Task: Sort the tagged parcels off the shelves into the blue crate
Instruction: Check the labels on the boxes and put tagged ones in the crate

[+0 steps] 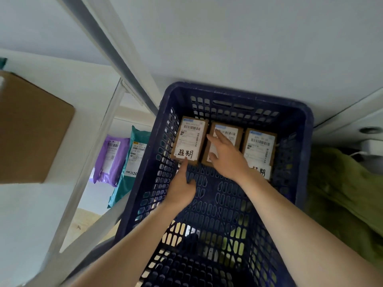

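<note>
Fingers [217, 135] of the right hand [227, 157] lie spread flat on top of the middle parcel [235, 134], palm down, not pinching it; thumb sits at that box's near edge. Left hand [182, 187] is lower in the blue crate [298, 112], index finger stretched out w/ its tip touching the near edge of the left parcel [189, 139], other fingers curled loosely, gripping nothing. Three brown cardboard parcels stand side by side along the crate's far wall, each w/ a white shipping label & barcodes; the right parcel [260, 148] is just beside the right wrist. Left and right boxes carry a white tag w/ black handwritten characters at the near end; the middle box's near end is covered by the hand, so can't tell if it's tagged. Rest of the crate floor is bare lattice, light showing through the slots. Crate is dark blue plastic w/ perforated walls & a handle slot in the far wall. Left of the crate runs a white metal shelf frame [97, 146], upright and slanted rails crossing. Beyond the frame, still left of the crate, a purple mailer bag [113, 158] and a teal mailer bag [132, 162] stand next to each other, touching. Further left sits a big brown carton [31, 129] on a white shelf. Right of the crate lies green fabric [342, 193]. Behind the crate's far wall is a pale grey-white surface.
</note>
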`<move>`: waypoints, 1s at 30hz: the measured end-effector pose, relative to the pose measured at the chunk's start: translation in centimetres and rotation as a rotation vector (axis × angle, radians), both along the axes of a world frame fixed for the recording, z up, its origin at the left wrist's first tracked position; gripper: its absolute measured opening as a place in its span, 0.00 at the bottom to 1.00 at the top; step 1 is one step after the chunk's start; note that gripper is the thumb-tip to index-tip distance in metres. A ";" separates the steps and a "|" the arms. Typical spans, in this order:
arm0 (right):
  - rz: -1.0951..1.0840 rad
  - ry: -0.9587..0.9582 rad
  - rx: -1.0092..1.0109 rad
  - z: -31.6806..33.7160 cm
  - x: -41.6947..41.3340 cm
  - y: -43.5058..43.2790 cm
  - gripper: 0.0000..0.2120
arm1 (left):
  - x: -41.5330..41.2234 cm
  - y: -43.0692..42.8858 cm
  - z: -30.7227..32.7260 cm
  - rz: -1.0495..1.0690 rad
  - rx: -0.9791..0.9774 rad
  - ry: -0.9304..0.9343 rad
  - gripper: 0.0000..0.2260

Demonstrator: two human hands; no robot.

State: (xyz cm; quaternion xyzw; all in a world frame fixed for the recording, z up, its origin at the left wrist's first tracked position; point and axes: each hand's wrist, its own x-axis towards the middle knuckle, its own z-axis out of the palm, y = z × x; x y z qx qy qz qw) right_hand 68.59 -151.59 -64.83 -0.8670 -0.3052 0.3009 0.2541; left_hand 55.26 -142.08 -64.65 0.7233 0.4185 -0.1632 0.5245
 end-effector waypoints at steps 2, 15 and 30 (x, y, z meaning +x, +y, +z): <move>-0.014 -0.012 -0.008 1.4 -1.0 -0.8 0.26 | -0.4 -0.5 1.5 -0.016 0.038 -0.009 0.31; -0.001 -0.161 0.101 17.8 -10.9 -4.8 0.24 | -7.3 -2.4 16.9 -0.080 0.184 -0.208 0.28; -0.143 -0.338 0.241 30.3 -28.3 -8.0 0.23 | -22.6 -4.8 29.8 -0.231 0.302 -0.523 0.25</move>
